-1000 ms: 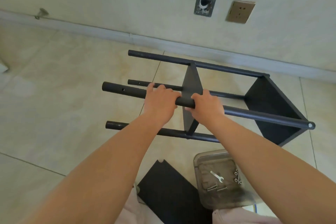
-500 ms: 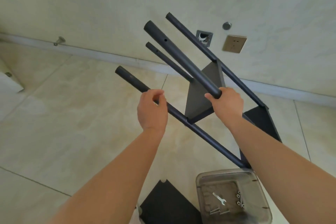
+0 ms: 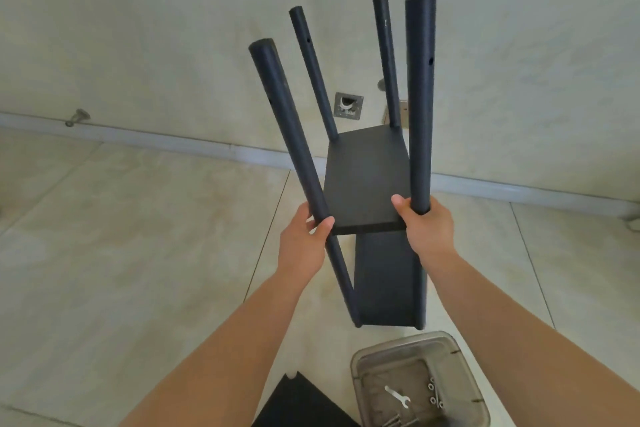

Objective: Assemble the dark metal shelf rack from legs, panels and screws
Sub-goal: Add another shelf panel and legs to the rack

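Observation:
The dark metal rack stands nearly upright in front of me, its four round legs pointing up toward the wall. A middle panel point(image 3: 367, 180) sits between the legs and a lower panel point(image 3: 388, 284) is near the floor. My left hand point(image 3: 304, 239) grips the near left leg point(image 3: 287, 121) just below the middle panel's level. My right hand point(image 3: 426, 229) grips the near right leg point(image 3: 420, 97) at the same height. The two far legs point(image 3: 313, 69) rise behind the panel, each with a screw hole near the top.
A clear plastic tub point(image 3: 419, 381) at the bottom right holds a small wrench point(image 3: 398, 397) and several screws point(image 3: 434, 393). A loose dark panel point(image 3: 301, 402) lies on the tiled floor beside it. A wall with a socket plate point(image 3: 348, 106) stands close behind the rack.
The rack has swung from lying on its side to nearly upright. Both hands shifted from one leg to separate legs, one on each near leg.

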